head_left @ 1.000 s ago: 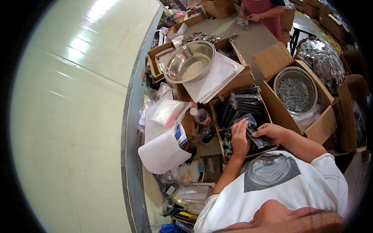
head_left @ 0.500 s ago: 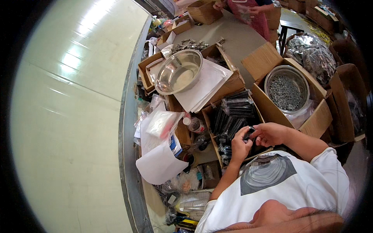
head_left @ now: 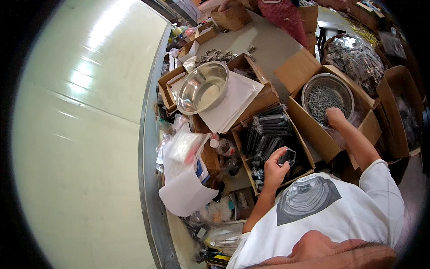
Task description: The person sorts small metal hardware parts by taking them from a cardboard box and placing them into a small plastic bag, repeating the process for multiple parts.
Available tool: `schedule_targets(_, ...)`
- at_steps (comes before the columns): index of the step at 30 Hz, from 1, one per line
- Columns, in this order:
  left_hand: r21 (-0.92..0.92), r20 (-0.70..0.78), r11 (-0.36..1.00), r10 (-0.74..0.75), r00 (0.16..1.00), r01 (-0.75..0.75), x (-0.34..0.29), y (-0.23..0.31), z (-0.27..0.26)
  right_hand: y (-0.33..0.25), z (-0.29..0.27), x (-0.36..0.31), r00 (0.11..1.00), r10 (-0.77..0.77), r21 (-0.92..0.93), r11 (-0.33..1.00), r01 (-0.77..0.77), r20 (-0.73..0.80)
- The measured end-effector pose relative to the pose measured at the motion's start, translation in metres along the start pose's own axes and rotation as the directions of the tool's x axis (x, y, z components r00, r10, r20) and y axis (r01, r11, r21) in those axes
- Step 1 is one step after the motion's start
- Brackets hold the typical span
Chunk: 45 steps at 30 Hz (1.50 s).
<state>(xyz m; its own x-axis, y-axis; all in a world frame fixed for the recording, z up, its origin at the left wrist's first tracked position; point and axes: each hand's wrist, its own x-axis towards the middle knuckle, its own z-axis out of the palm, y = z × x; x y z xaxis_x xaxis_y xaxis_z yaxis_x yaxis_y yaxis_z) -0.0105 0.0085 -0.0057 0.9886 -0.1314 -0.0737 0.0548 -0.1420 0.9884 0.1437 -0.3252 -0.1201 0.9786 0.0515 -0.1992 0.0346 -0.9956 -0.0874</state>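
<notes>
My left hand (head_left: 273,169) is closed on a small clear plastic bag (head_left: 289,157) with dark contents, held over the near side of a cardboard box of black plastic-wrapped strips (head_left: 265,134). To the right, my right hand (head_left: 334,117) reaches into a steel bowl (head_left: 345,88) of small grey screws (head_left: 321,99). Its fingers are bunched together at the screws, and what they grip cannot be made out. That bowl sits inside an open cardboard box (head_left: 299,117) with its flaps spread.
Another steel bowl (head_left: 191,92) rests on white paper sheets (head_left: 239,101) across a box at the left. Near it stand a plastic bottle (head_left: 226,147) and a curled white sheet (head_left: 186,195). A large bag of metal parts (head_left: 356,58) lies far right. Another person (head_left: 282,18) stands across the table.
My right hand has left my left hand and moved right and away into the screw bowl. The left hand stays over the box, with the bag now showing. The other person has shifted.
</notes>
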Motion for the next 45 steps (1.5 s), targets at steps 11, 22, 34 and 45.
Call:
schedule_targets(11,0.043,-0.02,0.999,-0.024,1.0,0.025,-0.006,-0.005,0.0,0.03,-0.046,-0.015,0.991,-0.086,0.557,-0.82,-0.128,0.101)
schedule_targets(22,0.03,0.054,0.999,-0.022,0.998,0.02,0.001,-0.009,0.009,-0.041,-0.082,-0.057,0.943,-0.315,0.584,-0.788,-0.194,-0.111)
schedule_targets(34,-0.155,0.093,0.977,-0.131,0.987,0.144,0.009,-0.026,0.017,-0.151,-0.118,-0.124,0.84,-0.539,0.995,0.032,0.09,-0.059)
schedule_targets(45,-0.218,0.062,0.963,-0.149,0.987,0.159,0.002,-0.018,0.006,-0.011,-0.041,-0.025,0.983,0.18,0.095,0.978,-0.183,0.047)
